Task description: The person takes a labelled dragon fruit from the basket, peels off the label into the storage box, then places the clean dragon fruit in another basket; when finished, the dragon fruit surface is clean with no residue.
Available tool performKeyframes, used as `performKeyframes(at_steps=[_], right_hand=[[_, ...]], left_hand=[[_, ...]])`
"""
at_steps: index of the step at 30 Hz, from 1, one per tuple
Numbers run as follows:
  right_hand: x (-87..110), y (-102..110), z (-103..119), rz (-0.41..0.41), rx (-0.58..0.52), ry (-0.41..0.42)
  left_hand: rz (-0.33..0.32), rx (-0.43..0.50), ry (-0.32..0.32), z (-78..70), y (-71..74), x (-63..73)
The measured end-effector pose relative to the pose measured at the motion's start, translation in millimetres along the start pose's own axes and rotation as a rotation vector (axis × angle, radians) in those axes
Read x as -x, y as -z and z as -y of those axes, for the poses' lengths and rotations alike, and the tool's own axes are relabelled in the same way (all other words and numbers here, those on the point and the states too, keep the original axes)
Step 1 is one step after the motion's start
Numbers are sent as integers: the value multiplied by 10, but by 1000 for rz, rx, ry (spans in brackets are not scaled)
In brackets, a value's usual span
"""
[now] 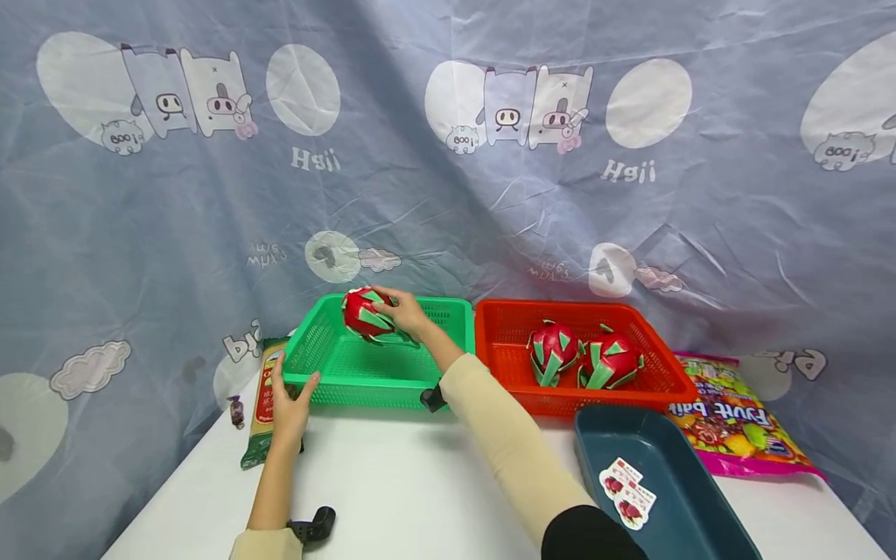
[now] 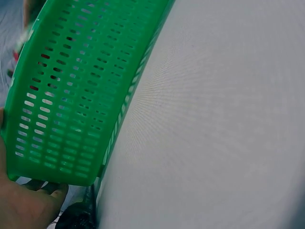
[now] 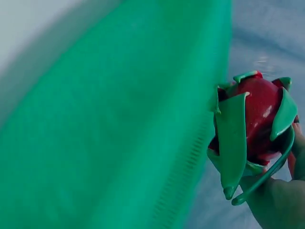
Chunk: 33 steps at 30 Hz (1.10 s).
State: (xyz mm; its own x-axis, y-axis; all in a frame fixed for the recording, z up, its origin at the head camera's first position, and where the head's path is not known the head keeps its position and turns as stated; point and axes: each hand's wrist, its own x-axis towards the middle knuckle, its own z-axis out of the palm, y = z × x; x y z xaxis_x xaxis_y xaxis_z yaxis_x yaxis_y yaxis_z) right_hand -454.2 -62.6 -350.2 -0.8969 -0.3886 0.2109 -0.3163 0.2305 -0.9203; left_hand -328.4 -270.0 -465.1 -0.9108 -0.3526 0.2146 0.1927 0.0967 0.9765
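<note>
In the head view my right hand (image 1: 404, 313) holds a red dragon fruit (image 1: 364, 313) with green scales over the left part of the green basket (image 1: 381, 393). The right wrist view shows this dragon fruit (image 3: 259, 109) close up, its stem end toward the wrist and the fingers partly hidden behind it. My left hand (image 1: 290, 408) grips the green basket's near left corner, thumb at the front side and fingers along the left side. From the left wrist, the basket's slotted wall (image 2: 81, 95) fills the upper left, with the left hand (image 2: 28, 205) at its corner.
Right of the green basket stands a red basket (image 1: 539, 400) with two dragon fruits (image 1: 553, 350). In front lies a dark blue tray (image 1: 672, 467) with dragon fruit stickers (image 1: 628, 494). A candy bag (image 1: 742, 412), a green-ended packet (image 1: 262, 420) and a wrapped candy (image 1: 236, 412) lie at the sides.
</note>
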Motion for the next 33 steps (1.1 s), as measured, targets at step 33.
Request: performKeyframes(at_steps=[33], right_hand=[[3613,494,-243,-343,48,-33]], left_hand=[[10,11,62,-44,-66,2]])
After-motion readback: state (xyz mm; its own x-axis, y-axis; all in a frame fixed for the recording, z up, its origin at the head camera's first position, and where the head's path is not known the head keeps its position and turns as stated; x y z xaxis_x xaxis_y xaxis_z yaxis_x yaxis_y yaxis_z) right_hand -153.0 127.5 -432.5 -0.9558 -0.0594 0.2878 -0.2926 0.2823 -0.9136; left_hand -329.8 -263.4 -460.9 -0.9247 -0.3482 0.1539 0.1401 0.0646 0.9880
